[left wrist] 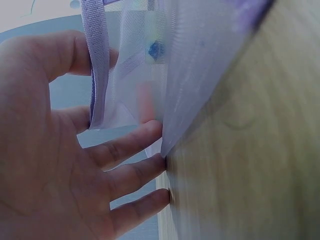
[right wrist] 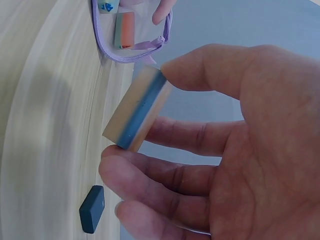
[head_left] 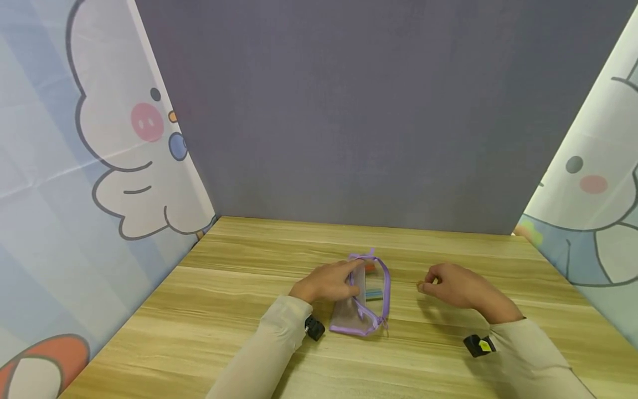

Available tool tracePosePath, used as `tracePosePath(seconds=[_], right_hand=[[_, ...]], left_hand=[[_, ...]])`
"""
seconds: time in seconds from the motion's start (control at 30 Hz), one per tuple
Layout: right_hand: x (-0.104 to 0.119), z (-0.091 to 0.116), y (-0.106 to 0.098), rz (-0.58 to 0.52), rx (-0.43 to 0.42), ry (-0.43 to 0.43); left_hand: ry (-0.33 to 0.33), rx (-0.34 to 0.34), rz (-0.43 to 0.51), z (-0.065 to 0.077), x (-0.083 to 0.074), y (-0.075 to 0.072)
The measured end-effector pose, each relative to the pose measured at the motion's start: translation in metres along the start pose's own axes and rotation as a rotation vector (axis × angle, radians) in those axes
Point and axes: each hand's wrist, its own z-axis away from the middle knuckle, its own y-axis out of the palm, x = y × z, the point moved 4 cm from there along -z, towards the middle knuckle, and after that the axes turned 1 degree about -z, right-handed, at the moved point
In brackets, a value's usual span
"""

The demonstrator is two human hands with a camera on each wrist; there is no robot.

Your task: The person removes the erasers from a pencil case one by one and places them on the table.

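Observation:
A mesh pouch (head_left: 344, 316) with purple trim lies unzipped on the table, its mouth facing right. My left hand (head_left: 329, 281) holds its near rim; in the left wrist view the thumb and one finger pass behind the purple zipper edge (left wrist: 97, 65), while the other fingers (left wrist: 135, 175) stay outside. Inside the pouch are an orange-and-green eraser (right wrist: 125, 31) and a blue-striped piece (head_left: 374, 294). To the right of the pouch, my right hand (head_left: 451, 285) pinches a tan eraser with a blue stripe (right wrist: 136, 111) between thumb and fingers, above the table.
A small dark block (right wrist: 92, 209) lies on the wooden table (head_left: 239, 277), beyond the right hand's fingers in the right wrist view. A grey panel (head_left: 369, 111) stands at the table's back. Printed cartoon curtains (head_left: 50, 183) hang at both sides.

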Motion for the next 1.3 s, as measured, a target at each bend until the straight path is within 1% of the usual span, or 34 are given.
tracePosePath(seconds=[0.1,0.23,0.43,0.63,0.87,1.0,1.3], right_hand=[[-0.001,0.002,-0.001,-0.002,-0.002,-0.021],[-0.004,0.007,-0.002,0.005,-0.002,-0.024],[-0.009,0.01,-0.006,0.022,0.016,-0.007],[-0.013,0.012,-0.007,0.003,0.047,0.02],[-0.019,0.014,-0.007,0.003,0.058,0.012],[-0.022,0.015,-0.008,-0.007,0.073,0.018],[-0.025,0.015,-0.009,-0.002,0.098,0.057]], left_hand=[[0.004,-0.005,0.002,0.001,0.0,0.0],[0.013,-0.008,0.009,0.001,-0.001,-0.001],[0.009,-0.01,0.002,0.001,-0.002,-0.003],[0.0,-0.008,0.0,0.001,-0.001,-0.002],[0.008,-0.011,-0.006,0.0,-0.002,-0.002],[-0.002,-0.004,0.004,0.001,-0.002,-0.002],[-0.011,0.002,0.008,0.0,-0.001,-0.001]])
